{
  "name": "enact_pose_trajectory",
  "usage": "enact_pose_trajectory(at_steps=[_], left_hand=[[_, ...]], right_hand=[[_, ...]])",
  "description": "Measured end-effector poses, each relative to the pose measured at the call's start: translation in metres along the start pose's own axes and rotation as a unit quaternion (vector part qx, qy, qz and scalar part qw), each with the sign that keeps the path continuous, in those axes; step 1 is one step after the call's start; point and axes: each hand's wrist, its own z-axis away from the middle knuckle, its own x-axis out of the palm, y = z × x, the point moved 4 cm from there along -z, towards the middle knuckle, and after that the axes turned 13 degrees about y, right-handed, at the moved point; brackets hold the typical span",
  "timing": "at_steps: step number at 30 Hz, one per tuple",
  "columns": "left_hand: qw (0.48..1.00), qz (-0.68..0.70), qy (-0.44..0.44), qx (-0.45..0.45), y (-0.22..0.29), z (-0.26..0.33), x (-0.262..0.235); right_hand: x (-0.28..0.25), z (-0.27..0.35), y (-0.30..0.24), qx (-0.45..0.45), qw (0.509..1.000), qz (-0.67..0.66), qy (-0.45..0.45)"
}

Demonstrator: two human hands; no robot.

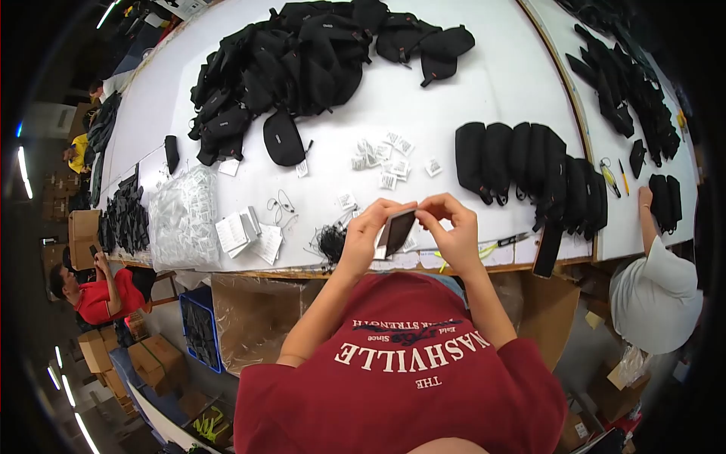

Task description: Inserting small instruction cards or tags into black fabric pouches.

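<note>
Between my hands, just above the table's near edge, is a dark flat rectangular piece [399, 231] with a paler rim, tilted upright. My left hand [366, 233] is closed on its left side, and my right hand [452, 230] pinches its upper right corner. What the piece is exactly I cannot make out. A tangle of thin black cords [330, 242] lies left of my left hand. Small white printed labels [389, 160] are scattered beyond my hands. To the right of my right hand lies a cutting tool [511, 239] with yellow-green handles.
Black zip pouches [302, 68] lie heaped at the far side, and more black pouches [522, 163] stand in a row at right. At left are a clear plastic bag of labels [184, 219] and white booklets [240, 233]. A co-worker [656, 295] stands at right; another person [106, 284] sits left.
</note>
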Motion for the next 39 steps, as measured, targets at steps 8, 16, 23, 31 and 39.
enact_pose_trajectory(at_steps=[8,16,23,31,39], left_hand=[[0.98,0.017,-0.089,-0.176,-0.032,-0.016,-0.017],[0.996,0.002,0.056,-0.073,-0.039,-0.06,-0.025],[0.71,-0.605,0.326,0.153,-0.062,-0.232,-0.145],[0.686,-0.663,0.24,0.179,-0.089,-0.332,-0.183],[0.681,-0.666,0.213,0.217,-0.073,-0.345,-0.188]], right_hand=[[0.015,-0.009,0.008,0.06,0.988,0.024,-0.139],[0.032,-0.036,0.042,0.213,0.959,-0.024,-0.186],[0.031,-0.065,0.06,0.256,0.948,-0.05,-0.182],[0.005,-0.08,0.094,0.339,0.933,-0.044,-0.111],[0.01,-0.075,0.088,0.33,0.938,-0.045,-0.094]])
